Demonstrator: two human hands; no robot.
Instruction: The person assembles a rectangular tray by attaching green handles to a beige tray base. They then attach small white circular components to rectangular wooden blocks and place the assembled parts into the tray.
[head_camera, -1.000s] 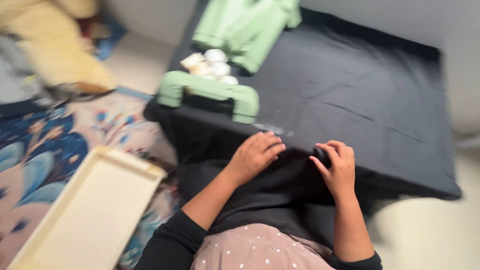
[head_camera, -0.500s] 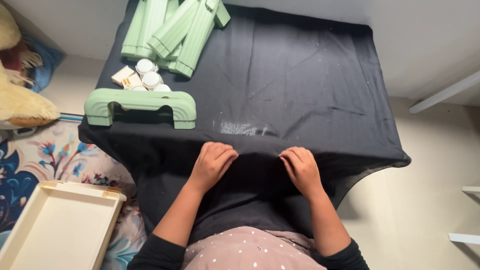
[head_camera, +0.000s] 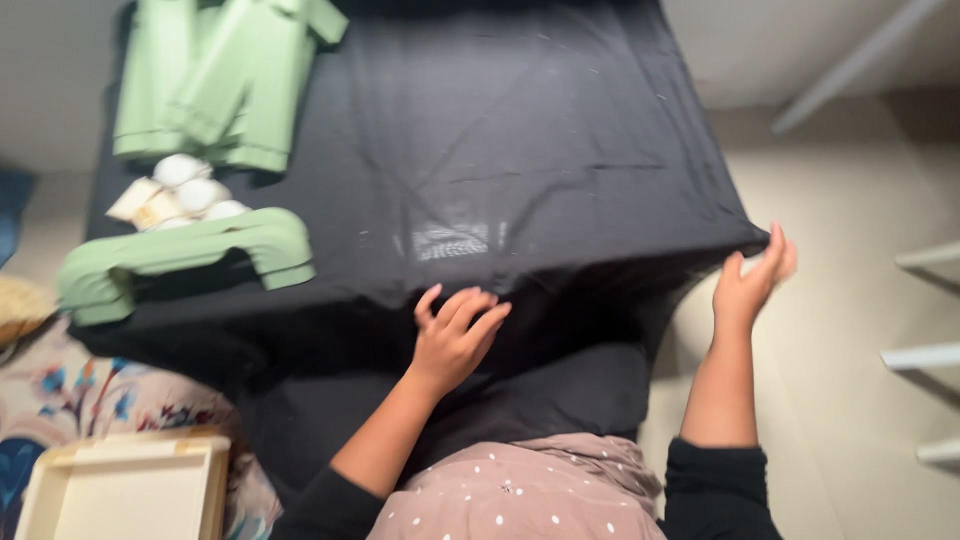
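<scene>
A black cloth (head_camera: 520, 160) covers a low table and hangs over its near edge. My left hand (head_camera: 455, 335) rests on the cloth at that front edge, fingers spread, holding nothing. My right hand (head_camera: 755, 280) is at the cloth's near right corner, fingers open and touching the hanging fabric; I cannot tell whether it grips it. Pale green plastic parts lie on the cloth at the left: a long bracket-shaped piece (head_camera: 180, 260) near the front and several flat pieces (head_camera: 215, 85) at the back. Small white round pieces (head_camera: 185, 195) sit between them.
A cream-coloured tray (head_camera: 125, 490) lies on a flowered rug (head_camera: 90, 400) at the lower left. Beige floor (head_camera: 850, 420) runs along the right, with white bars (head_camera: 925, 355) at the far right edge.
My right hand has moved from the middle of the front edge out to the cloth's right corner. My left hand has shifted slightly right. The camera has swung right and closer.
</scene>
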